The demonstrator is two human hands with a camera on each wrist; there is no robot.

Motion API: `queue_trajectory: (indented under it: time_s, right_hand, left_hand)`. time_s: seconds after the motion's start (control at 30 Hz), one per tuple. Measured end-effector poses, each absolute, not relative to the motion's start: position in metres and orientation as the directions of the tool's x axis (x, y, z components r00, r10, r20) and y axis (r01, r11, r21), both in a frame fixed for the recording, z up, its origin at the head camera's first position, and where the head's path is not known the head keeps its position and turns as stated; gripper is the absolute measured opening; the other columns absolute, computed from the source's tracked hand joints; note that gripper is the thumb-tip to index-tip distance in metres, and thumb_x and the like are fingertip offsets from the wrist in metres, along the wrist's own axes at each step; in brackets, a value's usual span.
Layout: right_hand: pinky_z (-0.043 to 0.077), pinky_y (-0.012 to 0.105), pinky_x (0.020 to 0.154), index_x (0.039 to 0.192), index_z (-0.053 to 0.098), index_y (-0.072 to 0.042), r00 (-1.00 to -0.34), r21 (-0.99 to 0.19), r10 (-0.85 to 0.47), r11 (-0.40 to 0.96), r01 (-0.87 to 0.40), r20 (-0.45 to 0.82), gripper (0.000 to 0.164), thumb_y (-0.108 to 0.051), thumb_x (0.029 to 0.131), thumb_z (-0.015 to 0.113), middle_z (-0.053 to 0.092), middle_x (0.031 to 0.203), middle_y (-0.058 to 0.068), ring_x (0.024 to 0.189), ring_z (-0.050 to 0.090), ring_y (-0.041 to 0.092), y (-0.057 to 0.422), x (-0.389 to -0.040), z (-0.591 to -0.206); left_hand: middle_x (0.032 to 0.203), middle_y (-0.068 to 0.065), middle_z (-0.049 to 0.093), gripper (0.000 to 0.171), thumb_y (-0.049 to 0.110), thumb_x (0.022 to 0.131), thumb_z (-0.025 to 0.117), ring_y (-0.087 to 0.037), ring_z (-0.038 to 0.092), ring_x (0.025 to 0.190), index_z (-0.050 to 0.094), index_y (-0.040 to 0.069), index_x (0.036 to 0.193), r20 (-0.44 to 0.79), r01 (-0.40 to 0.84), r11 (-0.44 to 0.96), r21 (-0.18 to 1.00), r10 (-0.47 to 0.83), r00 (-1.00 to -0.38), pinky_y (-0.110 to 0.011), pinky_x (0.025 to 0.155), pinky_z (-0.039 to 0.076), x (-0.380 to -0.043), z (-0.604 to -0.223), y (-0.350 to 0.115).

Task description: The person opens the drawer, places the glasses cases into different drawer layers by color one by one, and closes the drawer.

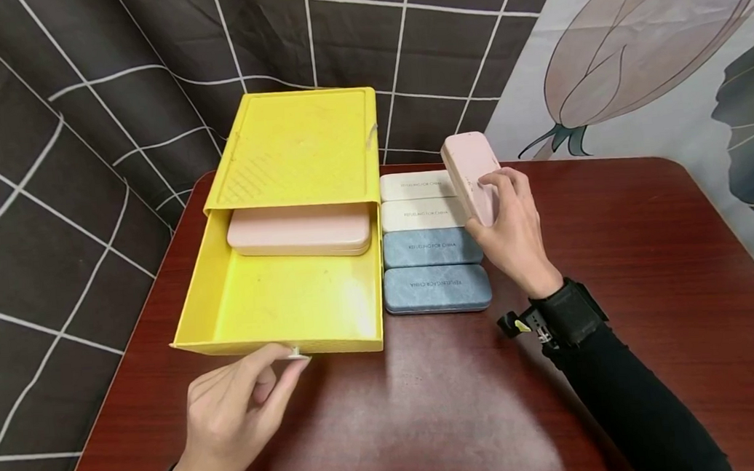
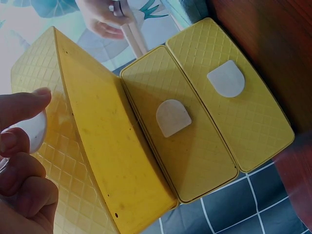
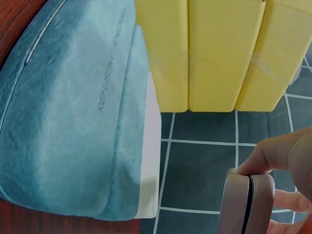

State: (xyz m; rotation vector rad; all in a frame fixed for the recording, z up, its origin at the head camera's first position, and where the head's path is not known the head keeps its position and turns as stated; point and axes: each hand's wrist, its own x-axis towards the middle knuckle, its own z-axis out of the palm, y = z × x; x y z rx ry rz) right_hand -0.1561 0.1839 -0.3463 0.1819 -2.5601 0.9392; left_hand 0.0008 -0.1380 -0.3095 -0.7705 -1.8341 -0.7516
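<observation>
My left hand (image 1: 234, 406) pinches the white pull tab (image 2: 38, 129) on the front of a yellow drawer (image 1: 303, 299), which stands pulled out. Inside it, toward the back, lies a pink glasses case (image 1: 298, 231), its rear edge under the box top. My right hand (image 1: 515, 233) grips a second pink glasses case (image 1: 470, 163) between thumb and fingers, holding it tilted above the right end of the white cases. In the right wrist view that held case (image 3: 236, 204) shows its dark seam.
Right of the yellow drawer box (image 1: 305, 146) lie two white cases (image 1: 415, 214) and two blue cases (image 1: 436, 287) in a row on the red-brown table (image 1: 642, 268). Two closed drawers (image 2: 180, 161) sit below the pulled one. Dark checked cloth (image 1: 350, 33) hangs behind.
</observation>
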Motion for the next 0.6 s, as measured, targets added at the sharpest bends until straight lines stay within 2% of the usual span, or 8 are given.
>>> queue_trajectory:
  time_s: [0.3,0.6]
  right_hand:
    - [0.034,0.05,0.091,0.119,0.05,-0.004,-0.868,-0.586,0.011,0.742,-0.326,0.497,0.048,-0.006,0.073,0.064,0.036,0.133,0.011,0.12,0.035,0.024,0.179,-0.15,-0.339]
    - [0.034,0.052,0.086,0.115,0.05,-0.006,-0.837,-0.564,-0.014,0.732,-0.381,0.547,0.045,-0.005,0.072,0.063,0.036,0.134,0.01,0.12,0.036,0.024,0.173,-0.143,-0.328]
  left_hand:
    - [0.055,0.011,0.035,0.021,0.021,0.086,0.065,0.002,0.024,0.046,0.063,0.0,0.081,0.925,0.774,0.612,0.163,0.179,-0.336,-0.011,0.042,0.018,0.002,-0.309,-0.138]
    - [0.055,0.011,0.035,0.022,0.021,0.086,0.064,0.002,0.024,0.046,0.063,0.0,0.081,0.923,0.772,0.614,0.164,0.181,-0.341,-0.011,0.043,0.018,0.002,-0.309,-0.138]
